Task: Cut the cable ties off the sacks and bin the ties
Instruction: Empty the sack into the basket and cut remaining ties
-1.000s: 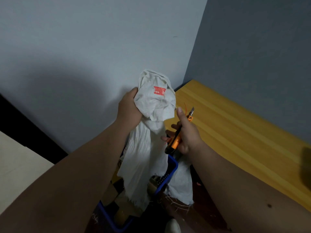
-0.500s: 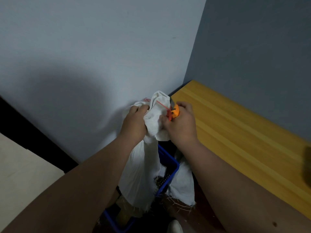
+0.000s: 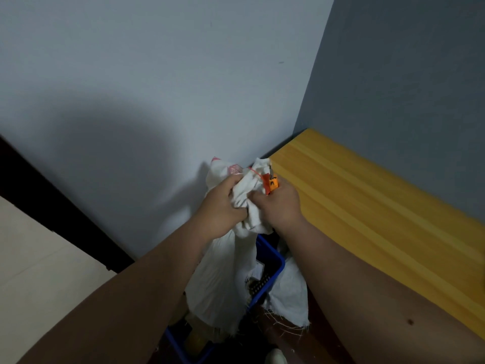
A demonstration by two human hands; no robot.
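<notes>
Left hand clenched sack neck lower than before; right hand, gripping orange cutter, reached red cable tie; cut judged imminent.

So there's a yellow wooden table shoved right into the corner, its top showing only lengthwise plank stripes. Down beside it on the dark reddish floor sits a blue plastic basket, with white sack cloth draped over its rim, frayed edge hanging floorward.
</notes>
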